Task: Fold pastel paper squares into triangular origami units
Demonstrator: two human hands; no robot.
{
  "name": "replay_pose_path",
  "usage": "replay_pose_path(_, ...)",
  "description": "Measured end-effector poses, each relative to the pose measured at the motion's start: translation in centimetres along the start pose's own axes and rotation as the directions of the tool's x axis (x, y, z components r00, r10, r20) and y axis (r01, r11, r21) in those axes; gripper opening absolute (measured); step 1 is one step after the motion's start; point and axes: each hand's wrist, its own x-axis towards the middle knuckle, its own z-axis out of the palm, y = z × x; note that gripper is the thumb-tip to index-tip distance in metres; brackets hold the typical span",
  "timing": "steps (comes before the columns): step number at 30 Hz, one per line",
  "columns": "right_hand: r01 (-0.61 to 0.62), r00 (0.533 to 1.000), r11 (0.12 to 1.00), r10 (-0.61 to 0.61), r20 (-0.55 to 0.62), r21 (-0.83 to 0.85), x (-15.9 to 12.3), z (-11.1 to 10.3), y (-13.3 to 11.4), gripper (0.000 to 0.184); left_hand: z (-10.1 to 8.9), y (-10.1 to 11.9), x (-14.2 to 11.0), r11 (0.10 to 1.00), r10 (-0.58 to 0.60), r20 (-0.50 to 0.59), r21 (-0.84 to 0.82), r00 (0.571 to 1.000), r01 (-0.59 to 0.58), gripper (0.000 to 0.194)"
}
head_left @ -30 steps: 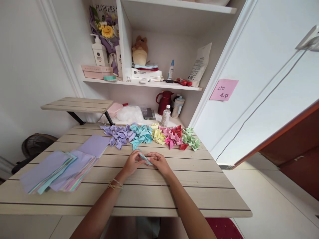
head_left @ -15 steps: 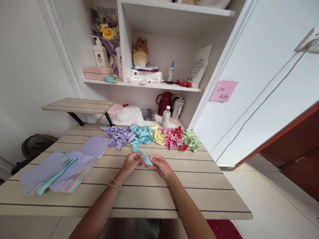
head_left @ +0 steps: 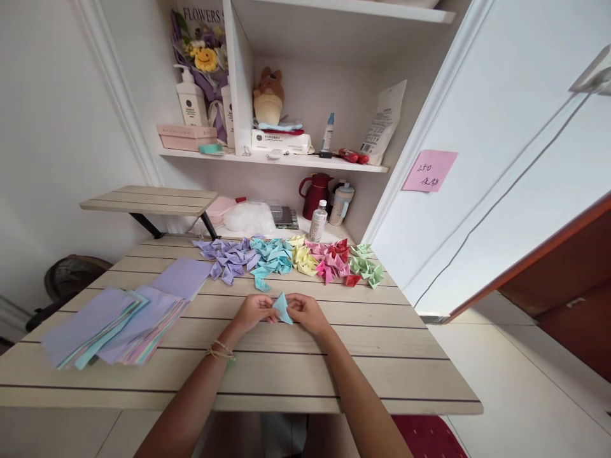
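A small piece of folded light-blue paper (head_left: 282,308) is held above the slatted table (head_left: 382,356), its point facing up. My left hand (head_left: 254,312) pinches its left edge between thumb and fingers. On the other side my right hand (head_left: 308,313) grips it with bent fingers, which hide part of the paper. Just beyond the hands lie folded paper pieces grouped by colour: purple (head_left: 231,259), blue (head_left: 272,256), yellow (head_left: 303,259), pink and red (head_left: 331,261), and green (head_left: 366,267).
Stacks of coloured paper sheets (head_left: 138,324) lie on the table's left. A small raised stand (head_left: 150,200) is at the back left. Behind the folded pieces are a clear bottle (head_left: 317,221), a red jug (head_left: 316,196) and a tumbler (head_left: 342,205) below a shelf (head_left: 286,163).
The folded blue paper has been turned in my fingers, from slanting to pointing upward. Both hands stay nearly in place; the view has shifted slightly.
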Motion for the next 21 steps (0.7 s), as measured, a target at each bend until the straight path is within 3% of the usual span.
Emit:
replay_pose_path(4, 0.002, 0.999, 0.999, -0.004, 0.044, 0.046, -0.1, 0.2, -0.2, 0.036, 0.3, 0.2, -0.1, 0.998, -0.043, -0.024, -0.056, 0.999, 0.042, 0.036)
replay_pose_path(9, 0.032, 0.994, 0.999, -0.029, -0.101, 0.036, 0.1, 0.5, 0.2, 0.028, 0.5, 0.7, -0.2, 0.987, -0.100, -0.077, -0.134, 0.992, 0.089, 0.037)
replay_pose_path(13, 0.063, 0.988, 0.996, -0.072, -0.137, -0.067, 0.3, 0.4, 0.7, 0.023, 0.5, 1.1, -0.4, 0.983, -0.116, -0.071, -0.153, 0.991, 0.104, 0.036)
replay_pose_path(16, 0.047, 0.994, 0.998, -0.051, -0.096, -0.049, 0.3, 0.1, 0.7, 0.027, 0.3, 1.1, -0.5, 0.986, -0.103, -0.062, -0.141, 0.993, 0.093, 0.037)
replay_pose_path(21, -0.068, 0.994, 0.994, 0.059, 0.092, 0.091, -0.2, -0.6, 0.0, 0.044, 0.1, 0.7, -0.2, 0.993, -0.033, -0.108, -0.115, 0.994, 0.020, 0.035)
